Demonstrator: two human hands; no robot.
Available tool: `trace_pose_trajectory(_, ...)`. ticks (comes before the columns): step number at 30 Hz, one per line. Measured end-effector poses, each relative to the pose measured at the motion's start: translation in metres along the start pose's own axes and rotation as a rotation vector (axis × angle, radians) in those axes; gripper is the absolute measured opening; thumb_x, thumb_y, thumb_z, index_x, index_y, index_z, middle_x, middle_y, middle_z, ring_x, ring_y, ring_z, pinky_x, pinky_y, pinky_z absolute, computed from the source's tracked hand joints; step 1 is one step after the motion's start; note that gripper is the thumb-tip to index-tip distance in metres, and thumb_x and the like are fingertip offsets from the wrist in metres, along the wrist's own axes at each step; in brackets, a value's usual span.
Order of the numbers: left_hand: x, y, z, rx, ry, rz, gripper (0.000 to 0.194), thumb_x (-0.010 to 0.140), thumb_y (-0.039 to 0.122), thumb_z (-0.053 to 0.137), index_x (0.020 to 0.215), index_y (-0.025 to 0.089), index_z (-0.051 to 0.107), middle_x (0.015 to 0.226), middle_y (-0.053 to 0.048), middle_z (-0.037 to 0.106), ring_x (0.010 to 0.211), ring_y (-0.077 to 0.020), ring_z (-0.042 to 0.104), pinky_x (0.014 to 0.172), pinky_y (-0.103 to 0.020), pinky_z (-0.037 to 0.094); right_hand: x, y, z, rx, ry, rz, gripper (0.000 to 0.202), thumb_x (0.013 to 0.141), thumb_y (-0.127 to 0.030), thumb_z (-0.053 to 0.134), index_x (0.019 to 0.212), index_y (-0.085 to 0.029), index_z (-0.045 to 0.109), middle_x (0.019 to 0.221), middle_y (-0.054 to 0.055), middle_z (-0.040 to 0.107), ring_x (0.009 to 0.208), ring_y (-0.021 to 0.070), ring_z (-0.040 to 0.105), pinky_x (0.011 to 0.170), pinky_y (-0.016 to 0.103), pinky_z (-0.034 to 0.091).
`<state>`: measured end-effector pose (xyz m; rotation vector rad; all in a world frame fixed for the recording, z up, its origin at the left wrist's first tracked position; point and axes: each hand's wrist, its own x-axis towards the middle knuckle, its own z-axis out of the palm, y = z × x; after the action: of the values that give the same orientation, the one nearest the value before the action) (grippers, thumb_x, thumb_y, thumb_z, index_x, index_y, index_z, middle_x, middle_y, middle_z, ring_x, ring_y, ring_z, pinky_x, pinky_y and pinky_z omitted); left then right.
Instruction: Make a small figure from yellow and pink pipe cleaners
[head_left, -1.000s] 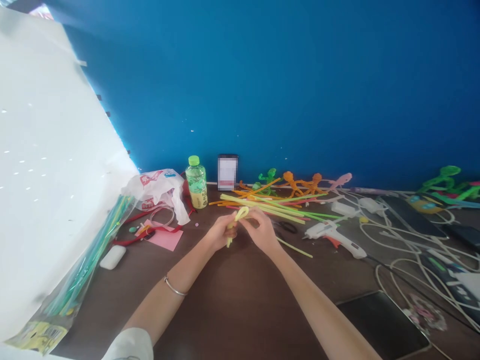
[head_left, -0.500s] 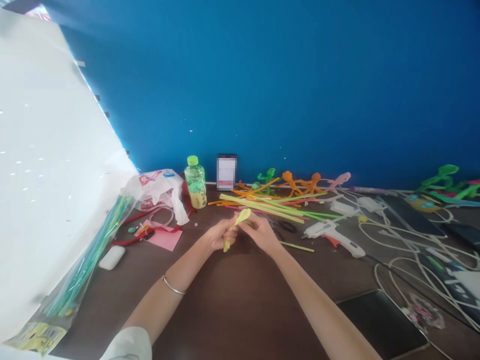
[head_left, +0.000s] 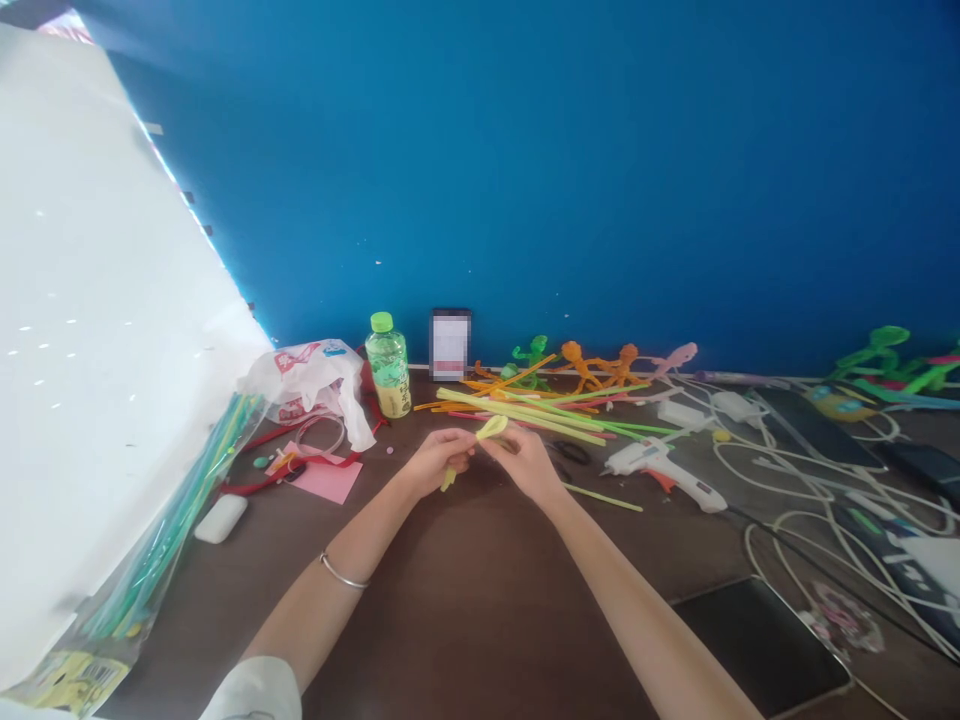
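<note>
In the middle of the head view, my left hand (head_left: 442, 460) is closed around a bundle of pale yellow pipe cleaners (head_left: 493, 428). Its folded, looped end shows above the fingers and its loose ends stick out below the fist. My right hand (head_left: 523, 462) pinches at the looped end, thumb and fingers pressed together. From behind that hand a thin yellow-green pipe cleaner tail (head_left: 607, 497) runs out to the right. Whether it joins the bundle is hidden by the fingers. Just beyond the hands lies a pile of loose yellow, green and orange pipe cleaners (head_left: 525, 413).
A white glue gun (head_left: 667, 472) and scissors (head_left: 574, 453) lie right of the hands, near tangled white cables (head_left: 787, 485) and a dark tablet (head_left: 765, 645). Leftward are a drink bottle (head_left: 390, 372), a plastic bag (head_left: 319, 375) and bagged pipe cleaners (head_left: 180, 520). Pipe cleaner figures (head_left: 581, 367) stand along the wall.
The looped end now sits slightly farther right and leans more toward my right hand. The thin tail reaches farther right. The whole view has shifted a little.
</note>
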<state>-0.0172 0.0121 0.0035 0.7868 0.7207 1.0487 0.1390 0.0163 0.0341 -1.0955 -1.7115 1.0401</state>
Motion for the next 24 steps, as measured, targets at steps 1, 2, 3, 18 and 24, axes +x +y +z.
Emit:
trace_pose_trajectory(1, 0.0, -0.001, 0.001, 0.055, 0.035, 0.052, 0.021, 0.063, 0.027, 0.069, 0.068, 0.01, 0.058, 0.057, 0.002, 0.049, 0.041, 0.0002, 0.03, 0.04, -0.016, 0.023, 0.0, 0.0, 0.0, 0.005, 0.002, 0.023, 0.022, 0.069, -0.035, 0.059, 0.076, -0.016, 0.069, 0.084, 0.006, 0.067, 0.082, 0.0213, 0.06, 0.072, 0.031, 0.046)
trace_pose_trajectory(2, 0.0, -0.002, 0.002, 0.119, 0.075, 0.102, 0.022, 0.064, 0.029, 0.068, 0.069, 0.01, 0.058, 0.057, 0.001, 0.05, 0.042, -0.0009, 0.033, 0.041, -0.017, 0.025, 0.0, 0.001, 0.001, 0.011, 0.008, 0.05, 0.023, 0.069, -0.036, 0.059, 0.074, -0.016, 0.069, 0.083, 0.006, 0.067, 0.081, 0.0215, 0.06, 0.072, 0.031, 0.045)
trace_pose_trajectory(3, 0.0, -0.003, 0.003, 0.19, 0.113, 0.151, 0.022, 0.065, 0.031, 0.067, 0.07, 0.011, 0.059, 0.058, 0.001, 0.051, 0.044, -0.0021, 0.036, 0.043, -0.017, 0.026, 0.0, 0.001, 0.001, 0.018, 0.017, 0.078, 0.023, 0.068, -0.036, 0.06, 0.073, -0.016, 0.069, 0.082, 0.006, 0.068, 0.079, 0.0214, 0.06, 0.071, 0.031, 0.045)
trace_pose_trajectory(18, -0.006, -0.009, 0.01, 0.961, 0.336, 0.756, 0.016, 0.078, 0.023, 0.05, 0.086, 0.02, 0.064, 0.078, -0.005, 0.062, 0.071, -0.0147, 0.055, 0.07, -0.027, 0.041, -0.005, -0.003, 0.019, 0.189, 0.26, 0.434, 0.034, 0.058, -0.043, 0.066, 0.075, -0.014, 0.07, 0.072, 0.005, 0.067, 0.058, 0.0149, 0.053, 0.047, 0.025, 0.036)
trace_pose_trajectory(24, -0.009, -0.005, 0.015, 0.762, 0.369, 0.611, 0.011, 0.072, 0.026, 0.058, 0.076, 0.021, 0.067, 0.074, -0.005, 0.062, 0.071, -0.0164, 0.054, 0.072, -0.027, 0.041, -0.004, 0.01, 0.024, 0.153, 0.263, 0.202, 0.027, 0.061, -0.041, 0.064, 0.069, -0.015, 0.066, 0.076, 0.007, 0.067, 0.071, 0.0204, 0.059, 0.063, 0.031, 0.045)
